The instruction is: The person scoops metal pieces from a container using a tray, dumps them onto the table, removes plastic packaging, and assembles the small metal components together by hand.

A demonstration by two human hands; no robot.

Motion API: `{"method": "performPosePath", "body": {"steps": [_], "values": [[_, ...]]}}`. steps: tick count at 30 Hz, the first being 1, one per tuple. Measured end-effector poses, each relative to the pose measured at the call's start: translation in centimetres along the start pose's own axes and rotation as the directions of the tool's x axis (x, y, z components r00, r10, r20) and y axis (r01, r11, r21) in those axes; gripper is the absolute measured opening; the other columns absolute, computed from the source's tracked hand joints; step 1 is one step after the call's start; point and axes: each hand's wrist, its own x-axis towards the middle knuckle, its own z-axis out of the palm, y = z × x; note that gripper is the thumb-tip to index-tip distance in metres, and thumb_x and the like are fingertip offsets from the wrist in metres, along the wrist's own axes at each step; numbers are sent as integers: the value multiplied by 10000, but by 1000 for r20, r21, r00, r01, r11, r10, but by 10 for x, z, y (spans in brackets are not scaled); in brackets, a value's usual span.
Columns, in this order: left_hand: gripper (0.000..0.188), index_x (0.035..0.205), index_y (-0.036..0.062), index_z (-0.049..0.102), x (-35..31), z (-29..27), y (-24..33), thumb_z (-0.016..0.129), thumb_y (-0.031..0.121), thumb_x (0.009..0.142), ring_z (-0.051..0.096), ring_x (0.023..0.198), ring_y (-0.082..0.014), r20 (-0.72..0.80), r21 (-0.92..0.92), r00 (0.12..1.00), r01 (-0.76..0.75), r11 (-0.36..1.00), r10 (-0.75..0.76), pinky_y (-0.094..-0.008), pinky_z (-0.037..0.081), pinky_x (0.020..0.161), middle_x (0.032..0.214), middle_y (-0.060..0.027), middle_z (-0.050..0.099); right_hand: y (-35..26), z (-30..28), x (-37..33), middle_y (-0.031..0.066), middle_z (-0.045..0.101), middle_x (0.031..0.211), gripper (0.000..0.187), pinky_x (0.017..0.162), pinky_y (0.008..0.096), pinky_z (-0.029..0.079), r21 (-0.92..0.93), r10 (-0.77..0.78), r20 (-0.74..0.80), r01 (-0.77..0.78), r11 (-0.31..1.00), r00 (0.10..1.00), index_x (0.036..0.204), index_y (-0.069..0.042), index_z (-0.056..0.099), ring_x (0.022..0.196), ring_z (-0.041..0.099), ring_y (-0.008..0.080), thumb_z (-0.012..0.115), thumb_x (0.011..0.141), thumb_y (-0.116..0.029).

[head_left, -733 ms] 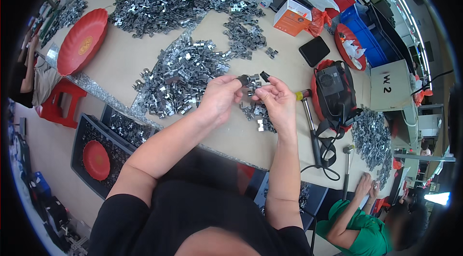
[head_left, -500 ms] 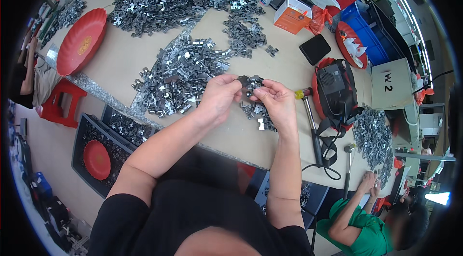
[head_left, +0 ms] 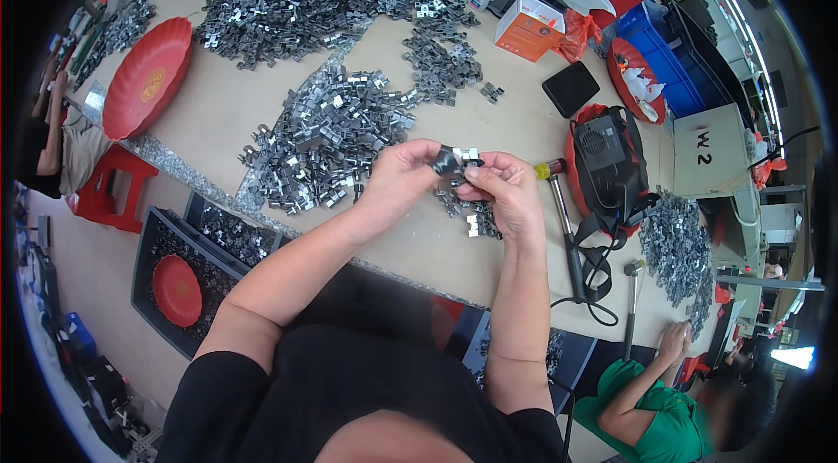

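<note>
So both hands are up over the tan table (head_left: pixel 410 258), fingertips meeting around one small metal clip (head_left: pixel 468 154). The right hand (head_left: pixel 506 190) has it pinched between thumb and fingers, and the left hand (head_left: pixel 403 179) is gripping at it from the other side. There's a black bit (head_left: pixel 445 161) right at the left fingertips; could be a finger cover or part of the metal, too small to say for sure.

A little bunch of clips (head_left: pixel 474 225) lies just below the right hand. Left of the hands there's a good-sized pile (head_left: pixel 327 144), and a much bigger heap (head_left: pixel 297 5) sits behind it. Over on the right you've got a hammer (head_left: pixel 573 267) lying near the right hand, a black bag (head_left: pixel 608 168) on something red beside it, and an orange box (head_left: pixel 528 29) farther back. A co-worker in green (head_left: pixel 659 424) is at the lower right, hands near another pile (head_left: pixel 676 245).
</note>
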Motion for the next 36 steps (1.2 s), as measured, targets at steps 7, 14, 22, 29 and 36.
{"method": "performPosePath", "body": {"steps": [7,14,22,29,36], "values": [[67,772,-22,558,-4,2,8,508,16,747,435,591,-43,89,548,996,-38,836,-12,-195,359,540,670,7,519,-4,-4,-8,91,597,730,158,524,188,494,-71,-33,88,39,997,996,872,53,541,584,584,107,582,739,-22],[94,755,-51,543,2,3,-5,503,-32,671,476,588,-127,75,473,983,-185,861,169,-249,373,524,657,-86,502,3,-4,-4,58,598,737,157,477,154,427,-181,-109,28,113,977,994,892,33,545,592,574,81,576,764,-53],[162,798,-28,565,16,5,13,466,-36,670,512,641,-147,143,752,989,-128,646,29,-258,400,567,728,-84,514,3,-11,0,40,595,734,163,488,162,408,-230,-118,-45,104,967,992,877,34,559,557,539,63,579,767,-85],[137,750,43,589,54,-13,39,530,50,627,480,807,-233,218,924,885,-53,-378,412,-336,379,711,738,-90,556,-14,-38,-4,91,534,588,236,504,295,381,-795,-250,82,215,567,965,675,20,598,483,470,176,611,722,-211],[208,824,45,579,48,-16,40,555,62,618,478,844,-224,211,905,960,-120,-408,187,-335,335,752,781,-71,565,-25,0,53,166,561,637,245,586,349,421,-868,-368,-2,181,462,930,754,14,586,623,553,293,614,691,-221]]}}
